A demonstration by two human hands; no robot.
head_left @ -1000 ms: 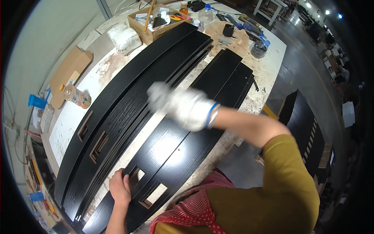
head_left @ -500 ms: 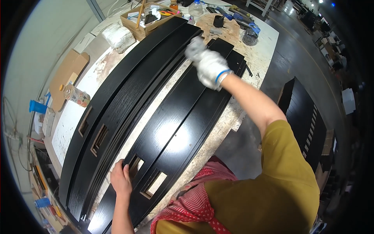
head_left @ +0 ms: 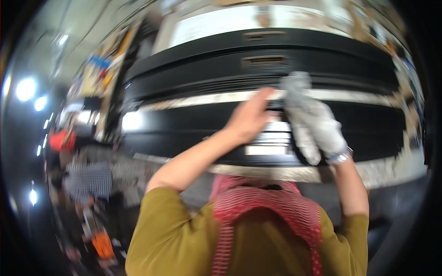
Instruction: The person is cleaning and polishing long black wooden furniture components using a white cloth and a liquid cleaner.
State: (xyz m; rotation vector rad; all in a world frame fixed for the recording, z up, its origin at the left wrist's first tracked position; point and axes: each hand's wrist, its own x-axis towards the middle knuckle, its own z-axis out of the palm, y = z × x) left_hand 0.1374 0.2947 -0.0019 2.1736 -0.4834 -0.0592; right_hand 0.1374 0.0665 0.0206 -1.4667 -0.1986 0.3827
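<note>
My bare left hand reaches over the near black panel, by the left side of a rectangular cutout. Its fingers point toward the panel's far edge and are too blurred to read. My right hand, in a white glove with greyish finger ends, lies just right of the cutout. Its thumb stands apart from the fingers, which stretch toward the far edge. Blur hides whether anything thin is under them. Beyond a light strip of table lies a stack of long black panels with similar slots.
The pale worktable shows along the near edge. A bottle stands behind the stack. At far left are a person in a checked shirt, another in red, and a cluttered shelf.
The view has swung left along the panels. My gloved right hand has come from the panel's far end to the cutout, close beside my left hand.
</note>
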